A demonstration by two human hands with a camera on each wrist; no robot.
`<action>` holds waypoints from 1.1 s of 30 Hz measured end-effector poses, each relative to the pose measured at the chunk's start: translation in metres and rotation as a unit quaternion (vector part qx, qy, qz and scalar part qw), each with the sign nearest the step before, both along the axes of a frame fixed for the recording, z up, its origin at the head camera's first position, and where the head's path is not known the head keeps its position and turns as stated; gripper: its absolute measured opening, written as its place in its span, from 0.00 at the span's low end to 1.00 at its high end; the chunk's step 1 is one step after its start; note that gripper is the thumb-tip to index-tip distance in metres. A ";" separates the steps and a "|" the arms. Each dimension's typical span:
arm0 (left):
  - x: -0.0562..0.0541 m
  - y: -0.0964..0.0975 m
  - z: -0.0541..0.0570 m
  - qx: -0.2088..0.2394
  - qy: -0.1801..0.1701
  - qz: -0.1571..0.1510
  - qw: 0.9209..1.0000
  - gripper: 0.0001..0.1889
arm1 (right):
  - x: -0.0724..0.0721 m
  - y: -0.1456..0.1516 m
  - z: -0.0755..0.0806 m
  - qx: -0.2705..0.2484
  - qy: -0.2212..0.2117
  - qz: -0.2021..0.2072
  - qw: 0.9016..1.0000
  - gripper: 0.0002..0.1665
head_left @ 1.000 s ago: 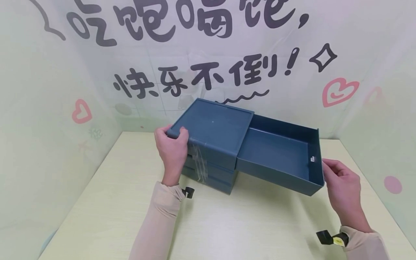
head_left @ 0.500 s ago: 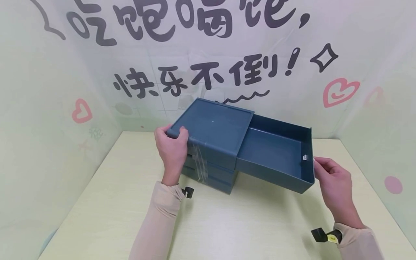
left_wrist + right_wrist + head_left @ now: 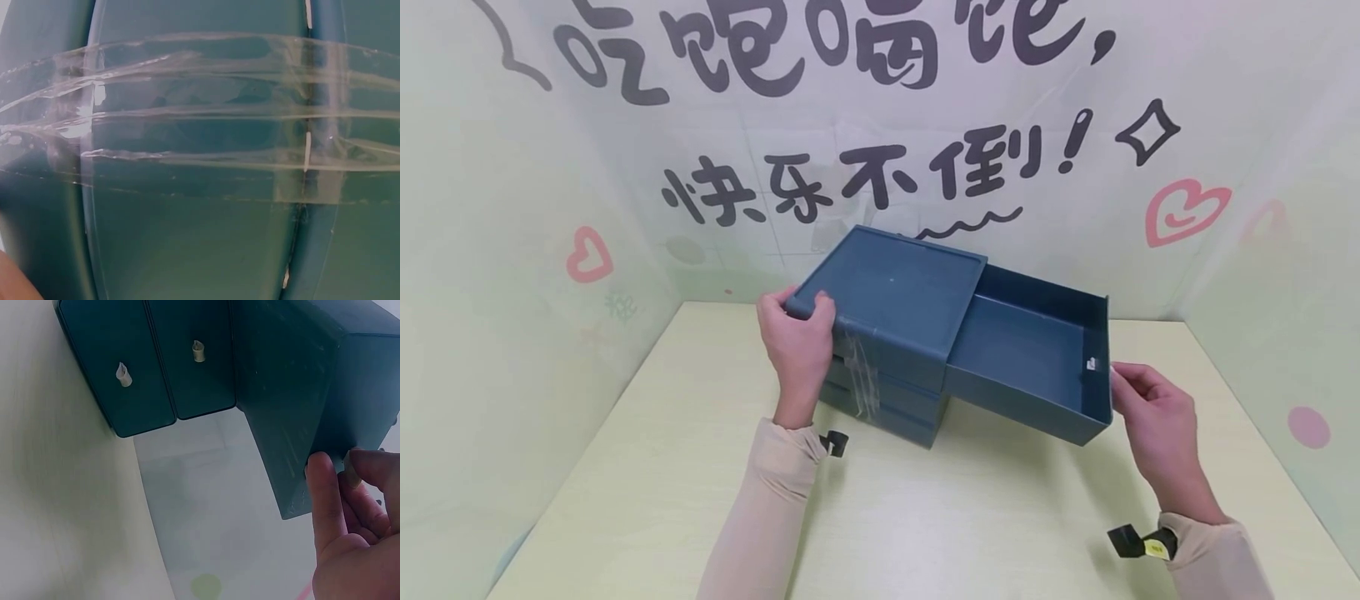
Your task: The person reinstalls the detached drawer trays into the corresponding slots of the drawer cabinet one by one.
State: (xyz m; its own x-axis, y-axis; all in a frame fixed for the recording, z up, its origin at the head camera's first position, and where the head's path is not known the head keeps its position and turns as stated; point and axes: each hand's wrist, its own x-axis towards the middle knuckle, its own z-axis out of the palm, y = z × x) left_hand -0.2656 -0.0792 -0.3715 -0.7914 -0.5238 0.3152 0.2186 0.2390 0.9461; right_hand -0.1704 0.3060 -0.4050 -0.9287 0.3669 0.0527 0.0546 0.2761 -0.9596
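Note:
A dark blue drawer cabinet (image 3: 895,287) stands on the table. Its top drawer (image 3: 1030,354) is pulled partway out to the right, and nothing lies inside. My left hand (image 3: 799,343) grips the cabinet's left top edge, the thumb on top. At the drawer's front, my right hand (image 3: 1159,429) pinches a small pale knob (image 3: 352,470) between thumb and fingers. One finger of it lies along the drawer's lower edge in the right wrist view. Clear tape (image 3: 194,119) runs down the cabinet's side, filling most of the left wrist view.
Two lower drawers are closed, each with a pale knob (image 3: 124,375) on its front. The pale table (image 3: 880,525) extends around the cabinet. Behind it hangs a white sheet (image 3: 790,142) with large black lettering. Printed side sheets (image 3: 497,333) border the table.
The top drawer has slid left, further into the cabinet, and my right hand has moved left with it. My left hand and the cabinet have stayed in place.

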 end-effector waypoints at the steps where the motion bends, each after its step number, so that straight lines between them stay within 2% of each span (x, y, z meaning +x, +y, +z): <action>1: 0.000 0.000 0.000 0.001 0.000 -0.001 1.000 0.26 | 0.000 -0.001 -0.001 0.000 -0.001 0.000 1.000 0.13; 8: 0.001 -0.001 -0.002 0.005 -0.003 -0.008 1.000 0.26 | 0.002 -0.007 -0.004 0.011 -0.011 -0.002 1.000 0.18; 12: 0.002 -0.002 -0.002 0.003 -0.002 -0.006 1.000 0.26 | 0.003 -0.011 -0.004 -0.004 -0.011 -0.007 1.000 0.17; 20: 0.004 -0.005 -0.003 0.005 -0.001 -0.009 1.000 0.26 | 0.005 -0.017 -0.006 0.003 -0.005 -0.008 1.000 0.20; 28: 0.006 -0.007 -0.003 0.005 -0.002 -0.015 1.000 0.26 | 0.008 -0.025 -0.006 -0.017 0.013 -0.011 1.000 0.18; 33: 0.006 -0.009 -0.002 0.005 0.000 -0.015 1.000 0.26 | 0.010 -0.030 -0.005 -0.006 0.016 -0.022 1.000 0.20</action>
